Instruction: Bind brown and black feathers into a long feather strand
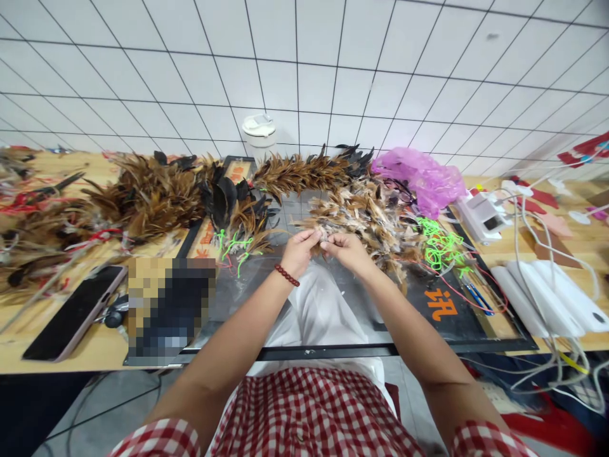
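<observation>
My left hand and my right hand meet above the dark board, with thumbs and fingers pinched together on small brown feathers. Their fingers hide most of what they grip. A red bead bracelet circles my left wrist. Just beyond my right hand spreads a loose heap of tan and white feathers. To the left of my hands lies a bundle of dark feathers with bright green ties.
A brown feather garland lies along the back, near a white lidded cup. On the right are a pink plastic bag, green string, blue pens and white cabled devices. More feathers and a phone lie left.
</observation>
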The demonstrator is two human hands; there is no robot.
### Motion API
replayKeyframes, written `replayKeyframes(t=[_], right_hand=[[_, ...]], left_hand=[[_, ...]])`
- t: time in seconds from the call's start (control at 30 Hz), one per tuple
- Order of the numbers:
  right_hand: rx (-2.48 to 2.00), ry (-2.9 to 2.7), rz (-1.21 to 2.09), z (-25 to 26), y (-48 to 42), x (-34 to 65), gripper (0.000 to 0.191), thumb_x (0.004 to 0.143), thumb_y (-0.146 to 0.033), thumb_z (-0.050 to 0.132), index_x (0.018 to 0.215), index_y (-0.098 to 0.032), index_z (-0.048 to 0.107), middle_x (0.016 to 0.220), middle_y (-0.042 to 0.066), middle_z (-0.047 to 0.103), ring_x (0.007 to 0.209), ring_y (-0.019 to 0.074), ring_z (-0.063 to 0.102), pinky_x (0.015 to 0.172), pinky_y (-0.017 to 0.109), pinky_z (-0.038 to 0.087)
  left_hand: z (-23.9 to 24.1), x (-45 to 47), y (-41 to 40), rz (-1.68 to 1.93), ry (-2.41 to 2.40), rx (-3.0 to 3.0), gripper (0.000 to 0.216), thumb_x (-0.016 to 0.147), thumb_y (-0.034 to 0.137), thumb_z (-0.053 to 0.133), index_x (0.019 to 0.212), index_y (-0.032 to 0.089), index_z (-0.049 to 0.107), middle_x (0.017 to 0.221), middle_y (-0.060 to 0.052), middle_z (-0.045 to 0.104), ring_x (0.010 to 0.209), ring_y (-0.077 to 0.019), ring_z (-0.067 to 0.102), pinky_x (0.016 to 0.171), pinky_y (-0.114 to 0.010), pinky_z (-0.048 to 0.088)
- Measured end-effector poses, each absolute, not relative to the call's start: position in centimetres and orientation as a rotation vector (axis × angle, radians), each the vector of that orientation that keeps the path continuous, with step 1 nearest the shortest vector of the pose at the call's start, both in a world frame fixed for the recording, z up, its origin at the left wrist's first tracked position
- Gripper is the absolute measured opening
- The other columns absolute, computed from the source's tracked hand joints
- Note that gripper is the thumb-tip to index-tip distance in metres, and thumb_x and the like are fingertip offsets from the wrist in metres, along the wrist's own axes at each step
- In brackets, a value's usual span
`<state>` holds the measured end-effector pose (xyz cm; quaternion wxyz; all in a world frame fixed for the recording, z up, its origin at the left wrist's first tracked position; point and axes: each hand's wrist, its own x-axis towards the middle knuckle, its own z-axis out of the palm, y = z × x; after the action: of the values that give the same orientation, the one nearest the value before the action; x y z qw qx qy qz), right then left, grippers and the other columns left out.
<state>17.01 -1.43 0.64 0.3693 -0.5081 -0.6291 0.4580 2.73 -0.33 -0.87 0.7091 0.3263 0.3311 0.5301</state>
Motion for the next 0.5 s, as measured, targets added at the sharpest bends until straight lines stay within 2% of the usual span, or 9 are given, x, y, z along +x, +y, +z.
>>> replayKeyframes(t=[0.1, 0.27, 0.4, 0.5], right_hand=[[-1.375, -1.632, 1.134, 0.7, -1.3, 17.1, 0.042, 0.073, -0.056, 0.063, 0.057, -0.017, 0.058, 0.049, -0.003, 0.046, 0.048, 0.0085, 0.034, 0.05, 0.025, 0.025], [-1.421, -1.647, 1.105, 0.8, -1.5, 16.8, 0.045, 0.073, -0.059, 0.065, 0.056, -0.017, 0.062, 0.047, -0.003, 0.047, 0.047, 0.008, 0.035, 0.049, 0.024, 0.026], [-1.409, -1.611, 1.042, 1.0, -1.6, 17.4, 0.037, 0.07, -0.053, 0.072, 0.067, -0.016, 0.069, 0.057, -0.001, 0.06, 0.052, 0.0097, 0.046, 0.054, 0.024, 0.036], [-1.307, -1.546, 0.912, 1.3, -1.5, 18.3, 0.03, 0.075, -0.045, 0.07, 0.086, -0.018, 0.073, 0.075, 0.003, 0.07, 0.065, 0.0136, 0.059, 0.064, 0.027, 0.046]], left_hand=[[-0.6, 3.0, -0.5, 1.19, 0.747, 0.748, 0.041, 0.05, 0.041, 0.09, 0.069, 0.011, 0.069, 0.063, -0.001, 0.065, 0.055, -0.0119, 0.058, 0.052, -0.027, 0.049], [-0.8, 3.0, -0.6, 1.174, 0.75, 0.771, 0.041, 0.053, 0.043, 0.088, 0.069, 0.012, 0.068, 0.062, 0.0, 0.065, 0.053, -0.0112, 0.058, 0.052, -0.027, 0.05], [-0.9, 2.9, -0.5, 1.243, 0.783, 0.723, 0.044, 0.052, 0.045, 0.088, 0.071, 0.013, 0.066, 0.07, -0.002, 0.069, 0.061, -0.0113, 0.062, 0.056, -0.024, 0.051], [-0.8, 3.0, -0.6, 1.206, 0.805, 0.782, 0.042, 0.056, 0.046, 0.086, 0.073, 0.014, 0.063, 0.062, 0.0, 0.065, 0.055, -0.0109, 0.061, 0.057, -0.024, 0.051]])
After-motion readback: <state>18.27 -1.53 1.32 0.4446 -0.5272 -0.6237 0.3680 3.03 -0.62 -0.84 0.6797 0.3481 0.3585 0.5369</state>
